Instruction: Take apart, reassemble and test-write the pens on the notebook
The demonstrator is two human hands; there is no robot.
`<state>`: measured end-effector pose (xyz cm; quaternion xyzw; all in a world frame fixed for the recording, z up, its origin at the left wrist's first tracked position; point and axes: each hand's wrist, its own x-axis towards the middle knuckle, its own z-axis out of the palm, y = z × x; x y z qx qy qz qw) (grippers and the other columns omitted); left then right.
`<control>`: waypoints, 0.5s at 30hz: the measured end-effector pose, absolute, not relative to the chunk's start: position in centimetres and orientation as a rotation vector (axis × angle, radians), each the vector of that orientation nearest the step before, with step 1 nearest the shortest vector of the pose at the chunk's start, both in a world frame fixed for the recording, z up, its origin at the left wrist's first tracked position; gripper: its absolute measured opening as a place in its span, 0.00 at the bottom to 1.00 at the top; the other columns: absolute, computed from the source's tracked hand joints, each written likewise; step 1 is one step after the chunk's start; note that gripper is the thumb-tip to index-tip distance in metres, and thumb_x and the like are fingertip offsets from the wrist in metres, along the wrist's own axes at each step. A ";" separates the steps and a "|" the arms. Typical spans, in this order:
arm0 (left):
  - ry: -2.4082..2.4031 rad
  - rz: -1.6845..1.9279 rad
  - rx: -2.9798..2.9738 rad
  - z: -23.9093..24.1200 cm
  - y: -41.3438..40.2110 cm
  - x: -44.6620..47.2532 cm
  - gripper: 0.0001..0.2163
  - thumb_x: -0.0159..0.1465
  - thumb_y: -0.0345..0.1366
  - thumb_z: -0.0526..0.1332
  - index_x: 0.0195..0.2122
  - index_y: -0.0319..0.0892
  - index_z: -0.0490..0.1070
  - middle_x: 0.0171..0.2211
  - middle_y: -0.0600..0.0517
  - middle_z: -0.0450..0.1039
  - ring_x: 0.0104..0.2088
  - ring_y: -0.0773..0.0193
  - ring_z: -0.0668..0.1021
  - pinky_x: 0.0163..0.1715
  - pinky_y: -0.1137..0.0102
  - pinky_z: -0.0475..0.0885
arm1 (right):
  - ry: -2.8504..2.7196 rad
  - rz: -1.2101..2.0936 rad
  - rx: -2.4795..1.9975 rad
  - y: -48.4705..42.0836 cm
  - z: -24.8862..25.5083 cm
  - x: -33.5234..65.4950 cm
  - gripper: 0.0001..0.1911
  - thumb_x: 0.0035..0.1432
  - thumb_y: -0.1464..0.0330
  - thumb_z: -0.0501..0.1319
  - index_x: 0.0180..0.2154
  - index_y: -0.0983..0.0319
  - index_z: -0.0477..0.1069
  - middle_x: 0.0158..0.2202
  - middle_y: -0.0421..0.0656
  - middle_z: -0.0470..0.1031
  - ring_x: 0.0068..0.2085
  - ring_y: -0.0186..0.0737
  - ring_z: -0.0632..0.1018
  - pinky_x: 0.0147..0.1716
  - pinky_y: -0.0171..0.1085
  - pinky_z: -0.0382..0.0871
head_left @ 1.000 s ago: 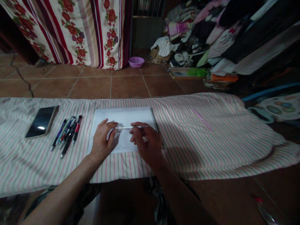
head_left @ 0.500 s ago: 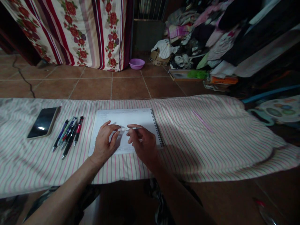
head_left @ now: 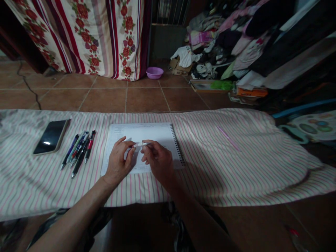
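A spiral notebook (head_left: 147, 134) lies open on a pink-striped cloth (head_left: 236, 164). Over its lower half, my left hand (head_left: 119, 162) and my right hand (head_left: 157, 162) meet fingertip to fingertip. Both pinch a thin white pen (head_left: 140, 144) held level just above the page, the left hand at its left end, the right hand at its right part. Only a short stretch of the pen shows between the fingers.
Several pens (head_left: 80, 152) lie in a row left of the notebook, and a dark phone (head_left: 51, 136) lies further left. A pink stick (head_left: 228, 138) rests on the cloth to the right. Beyond are tiled floor, a purple bowl (head_left: 154, 72), a floral curtain and a clothes pile.
My right hand has slid left along the pen toward my left hand, so less of the pen shows. The camera has tilted slightly.
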<state>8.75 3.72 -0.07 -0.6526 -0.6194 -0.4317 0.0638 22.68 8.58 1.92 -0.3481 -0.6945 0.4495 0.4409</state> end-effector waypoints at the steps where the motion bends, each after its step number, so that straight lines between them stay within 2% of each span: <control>1: -1.881 -1.303 -1.960 -0.1 3.7 8.7 0.05 0.62 0.31 0.53 0.38 0.44 0.65 0.34 0.52 0.73 0.42 0.60 0.75 0.50 0.58 0.67 | -1.713 1.133 -0.866 8.6 1.9 22.6 0.11 0.57 0.65 0.55 0.39 0.62 0.69 0.22 0.38 0.75 0.18 0.28 0.73 0.19 0.28 0.70; 15: -1.893 -1.259 -1.972 -0.3 3.7 8.6 0.06 0.62 0.32 0.52 0.39 0.44 0.66 0.34 0.51 0.74 0.42 0.59 0.75 0.50 0.58 0.68 | -1.563 1.253 -0.862 9.0 1.9 22.8 0.11 0.54 0.66 0.58 0.40 0.62 0.69 0.25 0.37 0.74 0.20 0.28 0.74 0.17 0.28 0.69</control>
